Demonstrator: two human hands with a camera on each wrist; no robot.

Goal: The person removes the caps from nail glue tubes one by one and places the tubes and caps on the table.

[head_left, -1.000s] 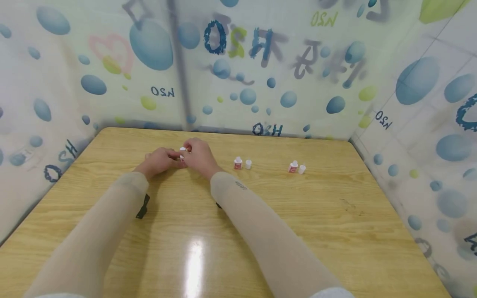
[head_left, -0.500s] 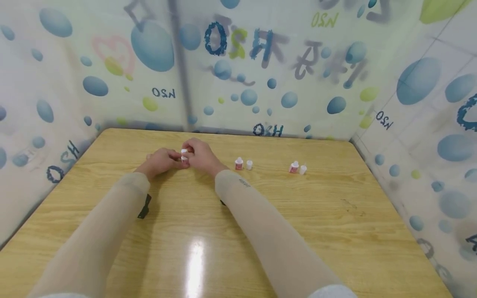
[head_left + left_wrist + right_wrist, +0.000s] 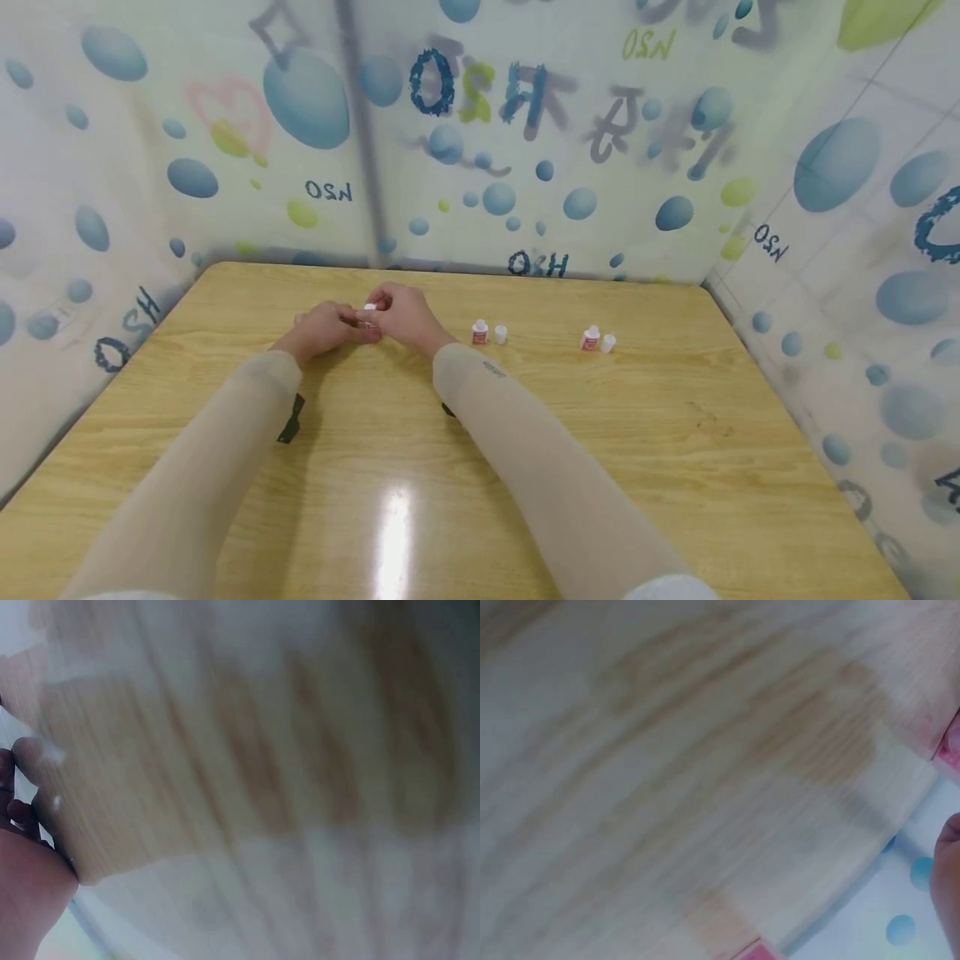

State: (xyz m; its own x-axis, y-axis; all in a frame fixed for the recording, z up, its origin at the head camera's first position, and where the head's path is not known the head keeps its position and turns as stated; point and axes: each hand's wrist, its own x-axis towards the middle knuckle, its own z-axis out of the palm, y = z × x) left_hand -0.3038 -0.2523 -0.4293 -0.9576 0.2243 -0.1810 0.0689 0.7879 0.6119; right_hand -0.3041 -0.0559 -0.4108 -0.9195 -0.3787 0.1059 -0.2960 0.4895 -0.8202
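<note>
In the head view, a small white bottle with a red label (image 3: 372,328) stands at the back left of the table, partly covered by fingers. My left hand (image 3: 324,326) grips its lower part from the left. From the right, my right hand (image 3: 407,317) pinches the white cap (image 3: 369,307) at its top. The left wrist view catches only part of the left hand (image 3: 34,889) at its edge. At the right edge of the right wrist view are part of the right hand (image 3: 948,874) and a pink piece (image 3: 951,759).
Farther right stand two similar bottles, one in the middle (image 3: 480,333) and another (image 3: 590,338), each with a loose white cap beside it, the middle cap (image 3: 500,335) and the right cap (image 3: 608,343). A patterned wall (image 3: 465,225) rises behind the wooden table (image 3: 600,467).
My right hand and forearm have shifted slightly right, and the bottle has moved a little with the fingers. Both hands keep their hold; the other bottles and caps stay put.
</note>
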